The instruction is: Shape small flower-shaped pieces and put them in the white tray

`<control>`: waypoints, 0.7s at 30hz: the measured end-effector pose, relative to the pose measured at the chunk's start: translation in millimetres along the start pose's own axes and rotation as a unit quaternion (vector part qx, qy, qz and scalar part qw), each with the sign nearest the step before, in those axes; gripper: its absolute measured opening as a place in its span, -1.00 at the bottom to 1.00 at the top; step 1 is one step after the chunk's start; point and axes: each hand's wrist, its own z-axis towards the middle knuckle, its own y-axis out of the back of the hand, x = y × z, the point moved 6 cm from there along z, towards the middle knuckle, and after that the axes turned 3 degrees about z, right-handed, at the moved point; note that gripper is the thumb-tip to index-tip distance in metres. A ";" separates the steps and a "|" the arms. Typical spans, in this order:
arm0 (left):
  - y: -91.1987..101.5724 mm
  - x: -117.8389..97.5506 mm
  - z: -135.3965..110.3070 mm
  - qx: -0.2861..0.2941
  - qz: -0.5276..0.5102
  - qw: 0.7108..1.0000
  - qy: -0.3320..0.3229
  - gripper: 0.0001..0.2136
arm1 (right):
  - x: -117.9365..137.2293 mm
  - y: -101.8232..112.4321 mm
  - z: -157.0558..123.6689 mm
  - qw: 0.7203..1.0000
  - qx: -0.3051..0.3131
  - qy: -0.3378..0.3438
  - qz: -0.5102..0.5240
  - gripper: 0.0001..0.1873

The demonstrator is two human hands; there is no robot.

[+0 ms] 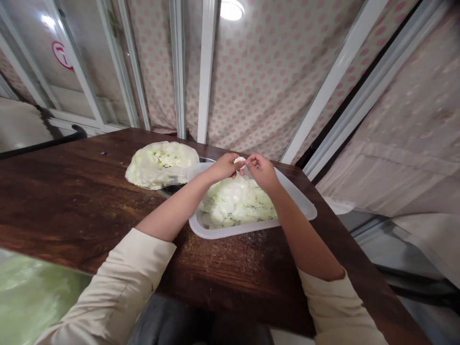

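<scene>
My left hand (pixel 229 166) is closed on a small white ruffled piece (pixel 239 161), flower-like in shape. The fingers of my right hand (pixel 261 168) are pinched together at that piece's right side; whether they grip it or something finer, I cannot make out. Both hands are above a white plastic tray (pixel 215 233), over its far half. A heap of pale green-white, petal-like pieces (pixel 235 201) lies in the tray. To the left of the tray, a clear plastic bag (pixel 143 175) bulges with similar pale pieces.
The tray and bag rest on a dark brown wooden table (pixel 72 191). A small purple bit (pixel 104 153) lies at the back left. A large translucent green-white bag (pixel 32 297) is below the table's left front edge. Curtained panels stand behind.
</scene>
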 end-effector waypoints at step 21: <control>3.8 3.5 0.8 -0.050 0.083 0.995 -0.009 -0.72 | -4.2 -0.9 -0.5 0.963 0.010 -0.142 0.227 -0.79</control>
